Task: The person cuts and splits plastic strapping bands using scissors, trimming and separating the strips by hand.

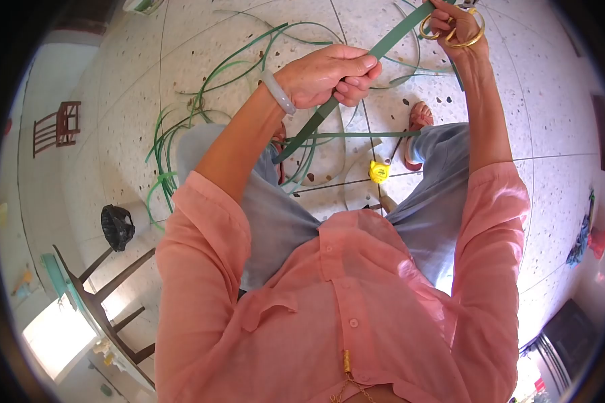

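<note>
A flat green plastic strap (400, 37) runs diagonally up from between my knees to the top edge of the view. My left hand (336, 75), with a pale bangle at the wrist, is closed around the strap's middle. My right hand (456, 30) is at the upper end of the strap, its fingertips pinching it. Gold-handled scissors (476, 39) hang on the fingers of that same hand; their blades are mostly hidden or cut off by the view's top edge. Below, a yellow tape measure (379, 172) lies on the floor between my feet.
Loose green straps (171, 144) lie coiled on the speckled tile floor, at the left and around my feet. A black plastic bag (117, 227) sits at the left, near a dark-legged piece of furniture (104, 295). Farther back stands a small brown chair (66, 124).
</note>
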Tool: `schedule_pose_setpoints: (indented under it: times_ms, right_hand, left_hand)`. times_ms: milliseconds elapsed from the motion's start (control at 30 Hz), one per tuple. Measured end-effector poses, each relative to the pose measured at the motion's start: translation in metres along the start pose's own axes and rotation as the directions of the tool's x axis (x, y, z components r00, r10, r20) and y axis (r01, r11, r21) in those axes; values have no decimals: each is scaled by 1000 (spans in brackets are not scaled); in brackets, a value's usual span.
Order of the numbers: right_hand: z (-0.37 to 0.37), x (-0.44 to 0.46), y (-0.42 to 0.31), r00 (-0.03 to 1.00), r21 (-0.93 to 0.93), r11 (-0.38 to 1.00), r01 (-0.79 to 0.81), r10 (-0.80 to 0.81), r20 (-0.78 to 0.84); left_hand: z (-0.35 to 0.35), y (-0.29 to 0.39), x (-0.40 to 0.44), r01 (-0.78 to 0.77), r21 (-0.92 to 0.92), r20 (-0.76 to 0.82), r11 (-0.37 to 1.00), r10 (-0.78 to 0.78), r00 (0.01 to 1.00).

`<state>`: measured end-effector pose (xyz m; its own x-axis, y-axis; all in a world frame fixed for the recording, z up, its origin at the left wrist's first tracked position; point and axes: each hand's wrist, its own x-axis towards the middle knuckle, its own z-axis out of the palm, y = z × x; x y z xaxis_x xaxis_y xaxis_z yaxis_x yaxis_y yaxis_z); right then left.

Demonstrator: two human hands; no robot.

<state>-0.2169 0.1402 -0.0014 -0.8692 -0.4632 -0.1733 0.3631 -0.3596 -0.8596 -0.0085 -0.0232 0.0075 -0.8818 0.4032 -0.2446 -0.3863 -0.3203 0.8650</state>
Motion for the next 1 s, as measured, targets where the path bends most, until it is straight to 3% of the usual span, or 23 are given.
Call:
schedule_pose_setpoints:
  times_ms: [100, 133, 167, 233, 267, 300, 367, 433, 500, 533, 633, 1000]
  right_hand:
    - [8, -15, -4, 998, 15, 1000, -20, 19, 58]
    - [18, -18, -4, 994, 43, 999, -12, 16, -109]
    - [17, -25, -3, 995, 39, 999, -16, 19, -98]
    - [12, -46, 6, 996, -355, 934, -28, 58, 72]
    - [13, -59, 12, 992, -445, 894, -49, 95, 82]
    - [15, -75, 16, 987, -531, 844, -67, 135, 90]
    - [22, -105, 26, 942, -810, 579, -91, 313, 118]
    - [21, -124, 40, 857, -910, 408, -75, 493, 150]
    - [27, -136, 52, 792, -908, 367, 203, 484, 372]
    - [32, -143, 57, 822, -918, 253, 306, 416, 389]
    - [40, -134, 69, 732, -880, 264, 396, 488, 475]
    - [47, -123, 70, 742, -854, 248, 456, 424, 519]
  left_hand:
    - [3, 1, -3, -32, 9, -12, 999, 33, 999]
    - [3, 3, -4, -60, 36, -48, 998, 61, 997]
    - [0, 6, -5, -68, 35, -57, 997, 70, 996]
    - [-20, 11, -4, -155, -78, -145, 985, 143, 979]
    - [-46, 12, -3, -205, -211, 32, 956, 216, 976]
    - [-52, 16, -4, -218, -215, 14, 952, 227, 974]
    - [-55, 28, -6, -187, -230, -268, 955, 123, 956]
    - [-64, 29, -7, -182, -228, -295, 957, 110, 949]
    - [-66, 28, -6, -180, -206, -324, 962, 106, 940]
    - [-64, 27, -5, -185, -214, -321, 959, 110, 941]
    - [-61, 22, 0, -140, -154, -278, 978, 93, 956]
    - [-43, 13, 8, -80, -108, -217, 991, 55, 975]
